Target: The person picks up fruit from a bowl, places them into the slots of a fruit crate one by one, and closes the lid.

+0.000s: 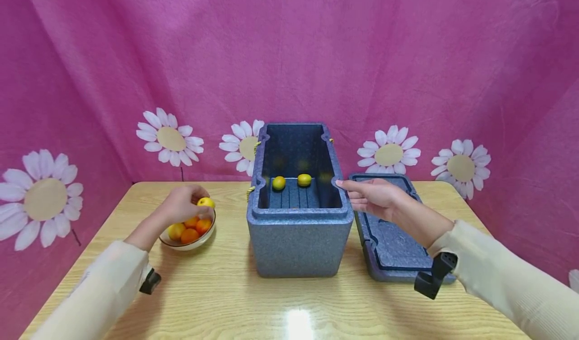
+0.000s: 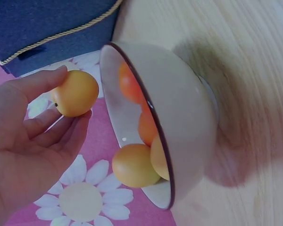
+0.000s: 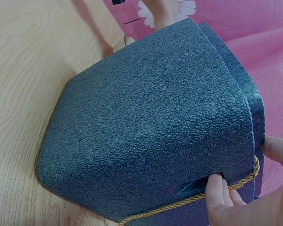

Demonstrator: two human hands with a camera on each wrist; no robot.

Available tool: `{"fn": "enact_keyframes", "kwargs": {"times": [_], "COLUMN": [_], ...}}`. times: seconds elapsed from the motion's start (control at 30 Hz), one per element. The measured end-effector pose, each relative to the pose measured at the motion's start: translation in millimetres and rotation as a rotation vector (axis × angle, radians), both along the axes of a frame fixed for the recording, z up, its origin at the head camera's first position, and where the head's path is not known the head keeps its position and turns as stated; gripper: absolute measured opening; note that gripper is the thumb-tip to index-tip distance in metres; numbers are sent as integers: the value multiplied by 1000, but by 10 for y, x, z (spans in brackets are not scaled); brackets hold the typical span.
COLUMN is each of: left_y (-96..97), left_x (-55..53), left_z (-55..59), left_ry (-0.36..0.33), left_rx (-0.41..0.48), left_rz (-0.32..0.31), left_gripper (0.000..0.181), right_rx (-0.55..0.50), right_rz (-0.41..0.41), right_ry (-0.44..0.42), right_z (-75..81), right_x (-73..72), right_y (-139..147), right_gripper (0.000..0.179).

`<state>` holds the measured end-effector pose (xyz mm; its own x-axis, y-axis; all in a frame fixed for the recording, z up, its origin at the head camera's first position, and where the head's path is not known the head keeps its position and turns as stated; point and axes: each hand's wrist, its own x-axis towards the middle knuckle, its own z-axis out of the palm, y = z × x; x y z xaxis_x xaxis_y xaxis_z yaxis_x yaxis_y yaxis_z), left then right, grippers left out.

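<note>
My left hand holds a round yellow fruit between thumb and fingers, just above the rim of a white, dark-edged bowl. Inside the bowl lie several orange and yellow fruits. At the middle of the table stands a dark grey foam box without its lid on. Two yellow fruits, one on the left and one on the right, lie on its floor. My right hand grips the box's right wall, thumb at the rim and fingers at the side recess by a yellow rope.
The box's grey lid lies on the table to the right, partly beneath my right forearm. A pink curtain with white flowers hangs behind the wooden table. Rope loops stick out at the box's left side.
</note>
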<state>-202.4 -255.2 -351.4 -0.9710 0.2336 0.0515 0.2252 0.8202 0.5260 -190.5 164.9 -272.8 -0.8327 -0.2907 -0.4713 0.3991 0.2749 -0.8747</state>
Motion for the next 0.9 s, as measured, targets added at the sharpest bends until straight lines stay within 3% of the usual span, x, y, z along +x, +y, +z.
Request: {"fn": "enact_keyframes", "kwargs": {"times": [0.3, 0.9], "left_y": [132, 310], "left_x": [29, 39], "left_z": [50, 203], "left_ry": [-21, -39], "left_rx": [116, 221], "left_rz": [5, 67], "left_gripper": [39, 38], "right_rx": [-16, -23], "right_rz": [-6, 2], "right_ry": [-1, -2], "right_z": [-5, 0], "right_x": [5, 4], "right_y": [-9, 4], "right_gripper": [74, 79]}}
